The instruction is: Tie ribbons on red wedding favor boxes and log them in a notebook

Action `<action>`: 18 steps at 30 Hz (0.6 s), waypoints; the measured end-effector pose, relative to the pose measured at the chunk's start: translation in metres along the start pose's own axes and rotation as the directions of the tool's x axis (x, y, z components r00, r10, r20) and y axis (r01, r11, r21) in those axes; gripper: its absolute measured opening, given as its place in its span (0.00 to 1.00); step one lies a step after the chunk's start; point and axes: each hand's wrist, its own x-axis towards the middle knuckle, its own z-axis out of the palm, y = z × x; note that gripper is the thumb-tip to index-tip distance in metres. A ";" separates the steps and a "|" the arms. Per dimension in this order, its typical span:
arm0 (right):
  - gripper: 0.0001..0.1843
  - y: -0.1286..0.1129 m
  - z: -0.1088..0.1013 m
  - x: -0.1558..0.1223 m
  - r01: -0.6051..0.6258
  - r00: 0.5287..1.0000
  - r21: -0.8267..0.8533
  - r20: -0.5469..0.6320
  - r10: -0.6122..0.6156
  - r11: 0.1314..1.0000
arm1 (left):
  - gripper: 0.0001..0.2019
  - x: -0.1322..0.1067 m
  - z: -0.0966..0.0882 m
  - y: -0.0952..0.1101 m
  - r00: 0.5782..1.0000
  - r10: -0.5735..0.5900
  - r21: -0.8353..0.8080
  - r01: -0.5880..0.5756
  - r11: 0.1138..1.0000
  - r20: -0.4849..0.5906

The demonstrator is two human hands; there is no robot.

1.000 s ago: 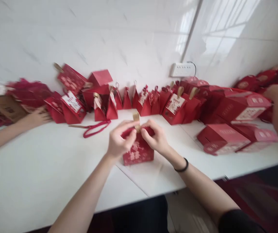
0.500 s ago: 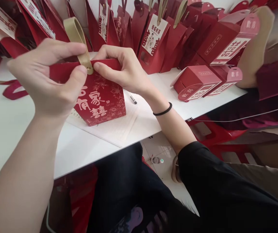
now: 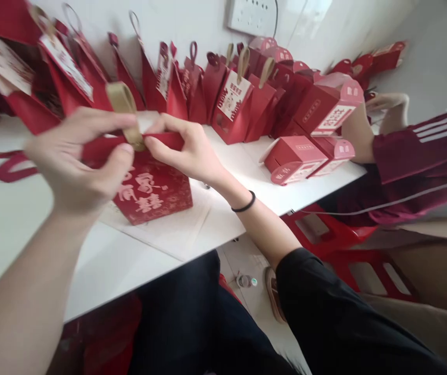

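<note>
A red gift box [image 3: 155,195] with pale characters on its front stands on a sheet of paper [image 3: 186,229] on the white table. A gold strap handle [image 3: 122,99] loops up from the box's top edge. My left hand [image 3: 82,156] pinches that edge just left of the strap, thumb in front and fingers behind. Right of the strap, my right hand [image 3: 186,148] grips the same edge between thumb and fingers. The strap's lower end lies flat against the front of the box, between my two thumbs.
Red gift boxes with loop handles [image 3: 231,104] line the back of the table. Several red boxes with rounded tops [image 3: 297,156] are stacked at the right. A magenta loop [image 3: 14,166] lies at left. A co-worker's maroon sleeve [image 3: 398,146] and red stools [image 3: 324,229] are beyond the table's right end.
The view has tilted up and shifted, so the wall, a power strip and more of the co-worker show. Both hands keep their hold on the box's top edge beside the strap.
</note>
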 end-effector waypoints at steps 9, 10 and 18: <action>0.07 -0.005 0.010 -0.002 -0.077 0.996 0.169 -0.022 0.082 0.983 | 0.09 0.000 -0.014 0.013 0.985 0.109 0.019 -0.113 0.993 0.136; 0.08 -0.005 0.011 -0.003 -0.099 0.994 0.177 -0.016 0.104 0.979 | 0.09 -0.001 -0.015 0.014 0.985 0.101 -0.001 -0.102 0.995 0.137; 0.08 -0.004 0.013 -0.002 -0.181 0.967 0.263 -0.126 0.220 0.948 | 0.31 -0.003 -0.024 0.001 0.954 -0.147 -0.285 0.222 0.933 0.263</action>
